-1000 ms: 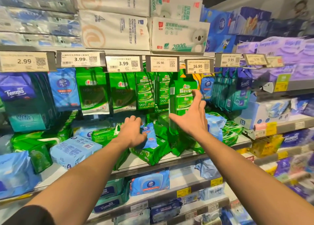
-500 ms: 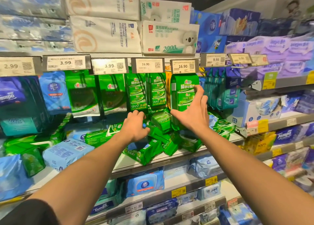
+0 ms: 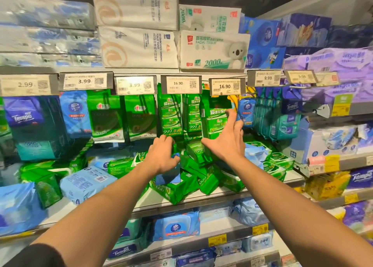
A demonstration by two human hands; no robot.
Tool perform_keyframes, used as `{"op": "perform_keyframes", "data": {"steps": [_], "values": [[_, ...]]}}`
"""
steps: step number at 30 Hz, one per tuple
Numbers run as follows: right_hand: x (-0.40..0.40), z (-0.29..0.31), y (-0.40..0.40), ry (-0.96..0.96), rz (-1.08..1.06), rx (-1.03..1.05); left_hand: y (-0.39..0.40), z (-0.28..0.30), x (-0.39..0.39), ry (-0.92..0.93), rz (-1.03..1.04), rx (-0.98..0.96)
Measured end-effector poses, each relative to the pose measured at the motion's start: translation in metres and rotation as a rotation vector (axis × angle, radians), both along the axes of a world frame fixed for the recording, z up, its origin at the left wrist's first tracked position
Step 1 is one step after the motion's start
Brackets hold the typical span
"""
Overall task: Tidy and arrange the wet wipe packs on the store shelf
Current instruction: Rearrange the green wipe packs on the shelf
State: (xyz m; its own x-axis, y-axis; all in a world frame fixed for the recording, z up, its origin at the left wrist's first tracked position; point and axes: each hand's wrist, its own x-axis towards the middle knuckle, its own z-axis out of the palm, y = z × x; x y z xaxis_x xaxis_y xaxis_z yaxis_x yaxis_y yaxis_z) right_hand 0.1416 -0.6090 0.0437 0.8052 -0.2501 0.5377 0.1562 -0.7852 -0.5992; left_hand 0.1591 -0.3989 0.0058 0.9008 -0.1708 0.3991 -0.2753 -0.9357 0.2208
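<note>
The left hand (image 3: 161, 155) curls its fingers round a small blue wipe pack (image 3: 168, 175) amid the heap. The right hand (image 3: 228, 139) is spread, fingers straight, its fingertips against a hanging green multipack (image 3: 215, 121). Below both, loose green wet wipe packs (image 3: 201, 178) lie jumbled on the shelf (image 3: 157, 200), some tilted over its front edge. Pale blue packs (image 3: 86, 183) lie to the left. Price tags (image 3: 225, 86) line the rail above.
</note>
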Motion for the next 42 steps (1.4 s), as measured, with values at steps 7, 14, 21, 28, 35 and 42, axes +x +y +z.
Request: {"op": "perform_keyframes", "data": {"steps": [7, 14, 21, 28, 35, 42], "values": [[0.016, -0.008, 0.004, 0.027, 0.023, 0.012, 0.006, -0.007, 0.008, 0.023, 0.028, -0.027], [0.008, -0.024, 0.003, -0.071, 0.003, 0.078, 0.011, -0.011, 0.012, 0.025, 0.035, -0.028], [-0.017, -0.03, -0.007, -0.153, -0.036, 0.091, -0.006, -0.018, 0.009, 0.046, -0.017, 0.033], [-0.03, -0.014, -0.006, -0.207, -0.05, 0.111, -0.024, -0.016, 0.008, 0.027, -0.064, 0.012], [-0.022, -0.012, -0.006, -0.147, -0.043, 0.041, -0.022, -0.019, 0.005, 0.025, -0.055, 0.014], [0.002, -0.012, -0.003, -0.095, -0.036, 0.039, -0.008, -0.02, 0.007, 0.009, -0.013, 0.013]]}}
